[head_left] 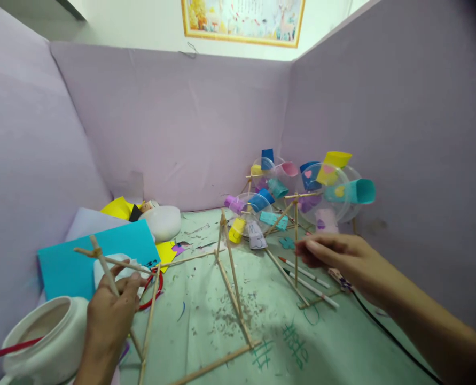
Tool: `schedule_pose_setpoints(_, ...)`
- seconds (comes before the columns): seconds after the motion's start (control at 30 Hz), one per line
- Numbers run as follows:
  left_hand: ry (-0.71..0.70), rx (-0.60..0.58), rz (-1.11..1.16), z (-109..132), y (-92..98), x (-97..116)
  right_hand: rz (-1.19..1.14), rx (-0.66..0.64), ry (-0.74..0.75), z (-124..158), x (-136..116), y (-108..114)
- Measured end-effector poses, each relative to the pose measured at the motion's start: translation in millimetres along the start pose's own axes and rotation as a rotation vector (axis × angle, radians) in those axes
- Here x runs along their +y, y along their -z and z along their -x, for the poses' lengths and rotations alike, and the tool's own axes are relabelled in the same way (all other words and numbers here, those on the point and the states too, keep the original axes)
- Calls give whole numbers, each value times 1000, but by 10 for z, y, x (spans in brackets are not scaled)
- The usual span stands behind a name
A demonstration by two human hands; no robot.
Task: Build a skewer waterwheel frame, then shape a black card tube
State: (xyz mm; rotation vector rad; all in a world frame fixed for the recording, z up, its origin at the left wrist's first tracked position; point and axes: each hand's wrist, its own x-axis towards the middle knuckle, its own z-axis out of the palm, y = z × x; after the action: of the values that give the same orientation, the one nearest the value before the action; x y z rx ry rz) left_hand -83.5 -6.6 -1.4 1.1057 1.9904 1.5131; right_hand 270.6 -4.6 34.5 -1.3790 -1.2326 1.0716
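While the left hand (pixel 111 310) wraps its fingers round one stick of the wooden frame (pixel 233 299), which stands across the table's left and middle, the right hand (pixel 337 251) has its fingertips bunched at a thin upright stick (pixel 296 227); whether they pinch it, I can't tell. Lettering? One pale cup (pixel 256 235) reads "M" on top, green hash-like marks (pixel 296 345) sit on the tabletop (pixel 197 321). Count them: three cup wheels (pixel 337 193), two white pens (pixel 305 272), one white pot (pixel 77 321)!
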Motion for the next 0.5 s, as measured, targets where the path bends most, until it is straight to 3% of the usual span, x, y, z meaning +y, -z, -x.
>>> schedule_pose_setpoints(0.07,3,-6,-23,12,11,23,-331,-61,-105,-231,-180,-320)
schedule_pose_setpoints(0.13,15,-18,-41,10,25,27,-625,-14,-374,-544,-236,-596)
schedule_pose_setpoints(0.17,19,-24,-38,2,32,17,-654,-4,-434,-702,-226,-710)
schedule_pose_setpoints(0.3,-3,-33,-12,-58,43,-82,-736,3,-507,-1163,-91,-1002)
schedule_pose_setpoints(0.5,-30,-59,-8,-102,32,-148,-850,13,-491,-1345,-14,-1127)
